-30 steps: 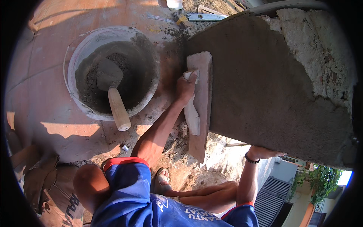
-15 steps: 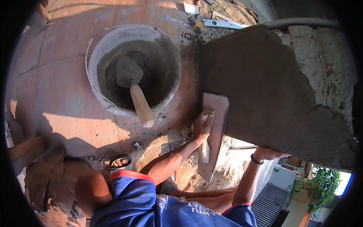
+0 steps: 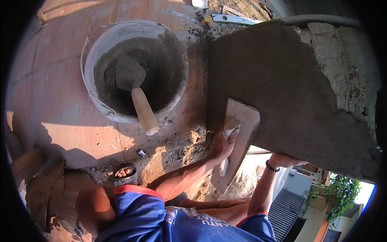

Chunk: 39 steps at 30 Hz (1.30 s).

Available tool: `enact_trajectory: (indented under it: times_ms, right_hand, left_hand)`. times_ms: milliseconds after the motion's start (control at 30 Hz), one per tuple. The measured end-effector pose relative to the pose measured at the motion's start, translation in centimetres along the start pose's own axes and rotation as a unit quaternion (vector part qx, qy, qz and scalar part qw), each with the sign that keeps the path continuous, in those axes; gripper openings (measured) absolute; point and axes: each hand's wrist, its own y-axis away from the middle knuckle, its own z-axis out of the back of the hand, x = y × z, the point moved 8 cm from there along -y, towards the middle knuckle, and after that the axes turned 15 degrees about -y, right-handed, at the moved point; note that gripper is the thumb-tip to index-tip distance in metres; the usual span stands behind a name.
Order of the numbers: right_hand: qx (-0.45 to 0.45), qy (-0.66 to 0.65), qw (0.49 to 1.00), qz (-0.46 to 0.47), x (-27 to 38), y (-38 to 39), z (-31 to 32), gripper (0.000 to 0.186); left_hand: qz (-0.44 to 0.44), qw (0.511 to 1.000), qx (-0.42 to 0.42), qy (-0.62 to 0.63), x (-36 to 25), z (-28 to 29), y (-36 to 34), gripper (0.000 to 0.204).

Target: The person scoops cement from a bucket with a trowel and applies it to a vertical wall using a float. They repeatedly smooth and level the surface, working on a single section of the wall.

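My left hand (image 3: pixel 225 144) is closed round the handle of a long, pointed plastering float (image 3: pixel 246 117), its board lying over the edge of a grey plastered surface (image 3: pixel 278 80). Fresh-looking grey mortar covers most of that surface, while its right part is rough and pale. At the surface's lower edge, my right hand (image 3: pixel 284 160), with a dark bracelet at the wrist, grips the rim; part of its fingers is hidden. A white bucket (image 3: pixel 89 68) of mortar stands to the left. Inside it rests a trowel (image 3: pixel 144 111), wooden handle leaning over the rim.
Reddish flooring (image 3: pixel 60 92) spreads around the bucket. A spirit level (image 3: pixel 236 19) and scraps lie at the far side. Brown cloth (image 3: pixel 52 189) is heaped at the lower left. Beyond the right hand, a green plant (image 3: pixel 342 195) and a grey slatted panel (image 3: pixel 288 207) show below.
My left hand has moved the float to the right over the plaster. The right hand keeps its hold on the rim. The whole view has shifted slightly.
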Motion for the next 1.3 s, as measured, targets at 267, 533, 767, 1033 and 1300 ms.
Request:
enact_trajectory:
  times_ms: [267,533,767,1033,1300]
  right_hand:
    - [-0.03,-0.153,0.983,-0.096,-0.3,-0.1,-1.1,0.054]
    - [-0.003,0.075,0.996,0.043,3.5,-1.2,-0.2,0.057]
    - [-0.051,-0.254,0.941,-0.218,-1.3,-0.2,-0.2,0.072]
    - [0.026,-0.006,0.993,-0.118,-4.5,1.7,-0.5,0.072]
    - [-0.012,-0.117,0.978,-0.173,-1.2,0.7,-0.3,0.058]
  left_hand:
    - [0.132,0.987,0.035,0.084,0.8,1.1,-10.6,0.032]
    - [-0.021,0.998,-0.041,0.042,-1.0,0.0,-1.2,0.037]
    - [0.141,0.984,0.028,0.101,4.9,-1.8,6.0,0.039]
    - [0.185,0.973,0.054,0.128,2.8,0.1,-7.8,0.032]
    - [-0.02,0.999,-0.031,0.0,-0.2,-0.9,0.6,0.031]
